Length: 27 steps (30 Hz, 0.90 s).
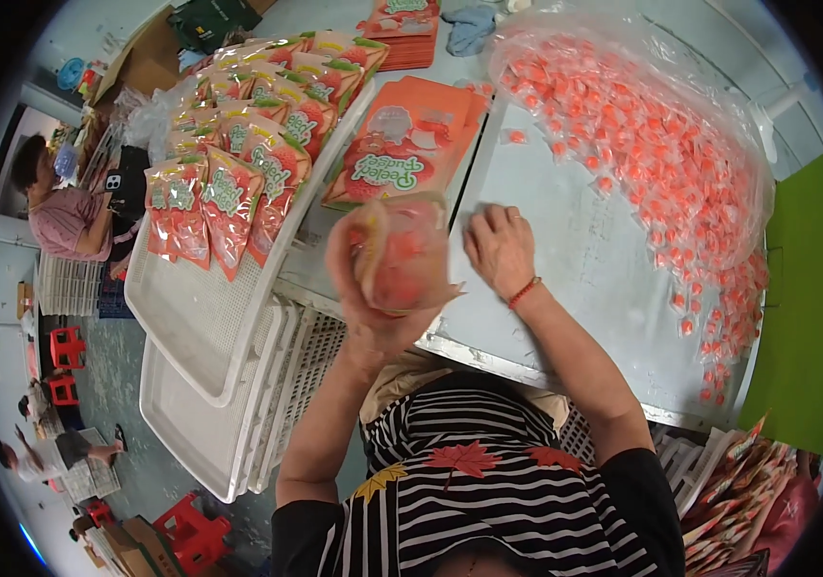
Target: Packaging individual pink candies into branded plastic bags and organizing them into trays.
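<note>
My left hand (354,288) is wrapped round a clear-fronted pouch (411,252) with red and orange pieces showing inside; both are smeared by motion. The pouch is held above the near edge of the work surface. To its right, my right hand (501,245) rests palm down on the pale metal tabletop (565,279), fingers loosely bent and a little apart, with nothing visible in them. One small wrapped candy (514,137) lies beyond that hand. A big heap of such red candies (642,144) spreads along the far and right side, partly under clear plastic.
Flat orange pouches (402,139) lie stacked beyond my left hand. Filled pouches (248,144) stand in rows on a white perforated tray (228,332) at the left, above more stacked trays. A blue cloth (469,29) lies at the back. Another person (70,216) sits far left.
</note>
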Each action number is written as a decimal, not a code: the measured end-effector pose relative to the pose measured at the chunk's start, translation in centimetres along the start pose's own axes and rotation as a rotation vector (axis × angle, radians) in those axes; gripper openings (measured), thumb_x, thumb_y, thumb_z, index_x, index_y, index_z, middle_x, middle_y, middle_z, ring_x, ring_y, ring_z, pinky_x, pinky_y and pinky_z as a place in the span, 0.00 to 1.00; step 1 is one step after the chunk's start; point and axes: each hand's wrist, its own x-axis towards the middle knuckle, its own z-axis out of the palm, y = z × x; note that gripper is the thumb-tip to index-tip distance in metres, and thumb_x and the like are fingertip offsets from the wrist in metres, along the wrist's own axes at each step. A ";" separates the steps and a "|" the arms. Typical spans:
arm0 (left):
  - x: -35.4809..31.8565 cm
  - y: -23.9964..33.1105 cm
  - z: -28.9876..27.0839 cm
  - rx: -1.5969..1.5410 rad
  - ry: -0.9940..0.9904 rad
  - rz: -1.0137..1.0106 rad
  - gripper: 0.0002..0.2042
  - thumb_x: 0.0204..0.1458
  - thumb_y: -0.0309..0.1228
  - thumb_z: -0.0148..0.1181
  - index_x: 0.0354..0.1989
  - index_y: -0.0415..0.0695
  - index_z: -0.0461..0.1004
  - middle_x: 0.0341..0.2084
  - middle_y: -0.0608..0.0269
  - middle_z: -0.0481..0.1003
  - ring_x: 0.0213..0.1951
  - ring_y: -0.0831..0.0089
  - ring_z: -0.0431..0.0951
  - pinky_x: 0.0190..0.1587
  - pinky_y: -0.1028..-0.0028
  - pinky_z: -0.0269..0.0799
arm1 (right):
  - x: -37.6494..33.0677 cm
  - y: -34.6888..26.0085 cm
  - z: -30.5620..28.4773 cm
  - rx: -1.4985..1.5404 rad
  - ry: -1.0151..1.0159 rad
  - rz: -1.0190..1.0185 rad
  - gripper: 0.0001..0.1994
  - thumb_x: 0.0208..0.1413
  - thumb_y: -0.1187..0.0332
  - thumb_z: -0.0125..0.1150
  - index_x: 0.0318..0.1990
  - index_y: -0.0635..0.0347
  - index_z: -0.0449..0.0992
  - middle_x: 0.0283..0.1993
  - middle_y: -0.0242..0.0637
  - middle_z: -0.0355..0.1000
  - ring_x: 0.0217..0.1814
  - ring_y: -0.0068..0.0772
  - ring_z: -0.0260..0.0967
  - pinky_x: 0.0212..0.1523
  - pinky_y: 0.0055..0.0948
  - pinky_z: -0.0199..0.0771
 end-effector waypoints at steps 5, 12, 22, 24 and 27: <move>0.9 0.4 2.1 0.074 -0.135 -0.024 0.59 0.24 0.31 0.80 0.64 0.38 0.39 0.59 0.50 0.52 0.59 0.62 0.57 0.59 0.62 0.58 | -0.5 3.3 -1.4 -0.021 -0.061 0.079 0.05 0.45 0.68 0.59 0.28 0.56 0.70 0.32 0.39 0.69 0.26 0.41 0.69 0.24 0.38 0.69; 0.6 0.6 4.6 0.281 -0.137 -0.040 0.53 0.26 0.32 0.79 0.62 0.37 0.47 0.54 0.49 0.57 0.57 0.58 0.59 0.57 0.59 0.57 | 5.4 0.0 -10.4 0.953 0.380 0.600 0.10 0.56 0.69 0.58 0.24 0.58 0.68 0.22 0.26 0.66 0.19 0.13 0.56 0.19 0.18 0.57; -0.6 0.1 6.2 0.186 -0.063 0.065 0.51 0.27 0.35 0.76 0.60 0.34 0.49 0.54 0.43 0.58 0.56 0.46 0.59 0.59 0.50 0.53 | 6.1 -5.8 -13.1 0.873 0.102 0.479 0.09 0.58 0.67 0.56 0.33 0.64 0.67 0.28 0.33 0.69 0.29 0.23 0.65 0.32 0.23 0.66; -1.2 -0.2 6.5 0.164 -0.060 0.028 0.49 0.30 0.35 0.75 0.60 0.33 0.49 0.53 0.44 0.59 0.55 0.46 0.60 0.58 0.51 0.53 | 5.5 -6.3 -13.3 0.762 0.048 0.478 0.10 0.58 0.66 0.56 0.34 0.66 0.67 0.29 0.39 0.70 0.32 0.30 0.69 0.36 0.27 0.69; -1.4 -1.2 7.2 0.143 -0.036 0.061 0.46 0.33 0.35 0.72 0.60 0.33 0.48 0.53 0.44 0.59 0.54 0.46 0.60 0.58 0.50 0.53 | 5.0 -7.1 -13.6 0.559 -0.011 0.166 0.16 0.51 0.60 0.61 0.28 0.67 0.69 0.29 0.44 0.69 0.34 0.48 0.69 0.37 0.40 0.68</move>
